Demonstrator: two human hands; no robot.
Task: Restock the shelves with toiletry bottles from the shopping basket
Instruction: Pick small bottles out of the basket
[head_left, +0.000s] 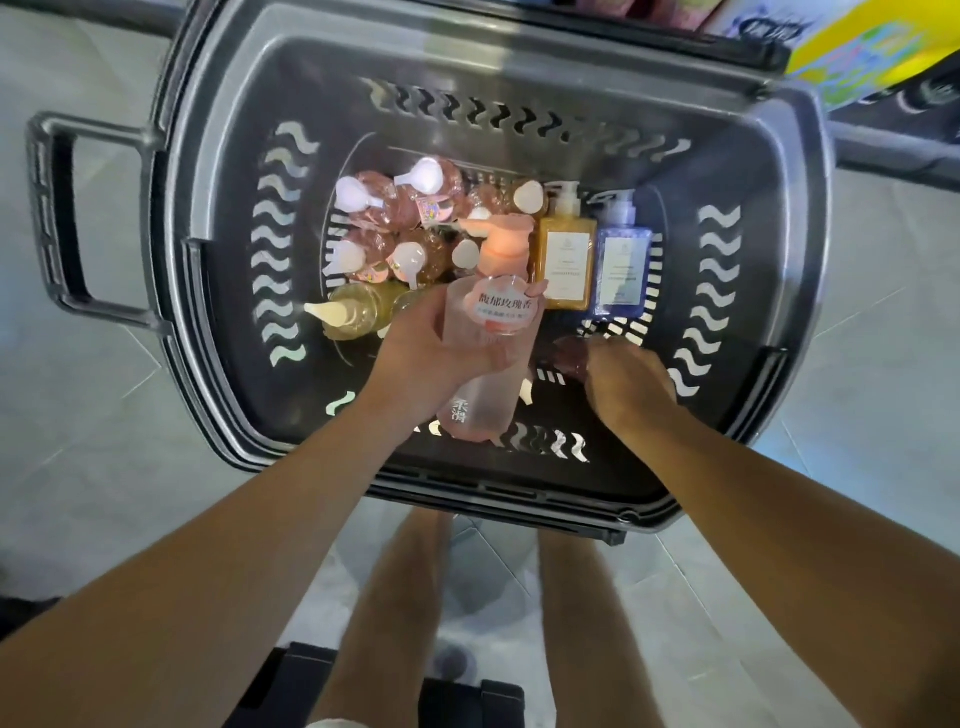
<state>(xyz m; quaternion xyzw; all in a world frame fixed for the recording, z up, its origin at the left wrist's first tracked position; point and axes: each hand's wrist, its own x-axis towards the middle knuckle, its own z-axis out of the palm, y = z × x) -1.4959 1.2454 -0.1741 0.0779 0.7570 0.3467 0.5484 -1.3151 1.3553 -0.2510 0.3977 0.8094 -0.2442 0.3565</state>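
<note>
A dark grey shopping basket stands on the floor below me. My left hand grips a tall frosted pink pump bottle and holds it tilted above the basket's near half. My right hand reaches down to the basket floor, fingers curled by a blurred dark red shape; whether it holds it is unclear. An amber bottle and a blue bottle lie side by side. Several small pink pump bottles cluster at the left, and a yellow bottle lies in front of them.
The basket's pull handle sticks out to the left over pale floor tiles. A shelf edge with a yellow box shows at the top right. My bare legs are under the basket's near rim, with a dark object below.
</note>
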